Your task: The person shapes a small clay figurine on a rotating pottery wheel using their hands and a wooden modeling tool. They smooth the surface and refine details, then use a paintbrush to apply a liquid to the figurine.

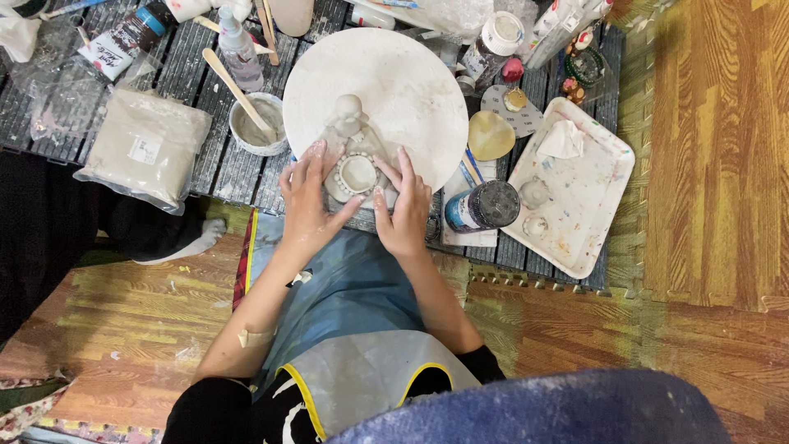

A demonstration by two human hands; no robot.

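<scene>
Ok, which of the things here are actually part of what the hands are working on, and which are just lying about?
In use:
- left hand and right hand, both on the clay figure
- round white turntable under the figure
- small bowl of slip with wooden stick

Lying about:
- bag of clay
- white tray
- dark-lidded jar
- spray bottle
- paint tube

Bare forearms, clay-dusted hands, left arm (255,337) with small bandage strip — blue-grey apron (353,329), yellow-trimmed, black clothing

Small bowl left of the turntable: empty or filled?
Filled. The bowl holds pale grey paste up near its rim, with a wooden stick leaning in it.
</scene>
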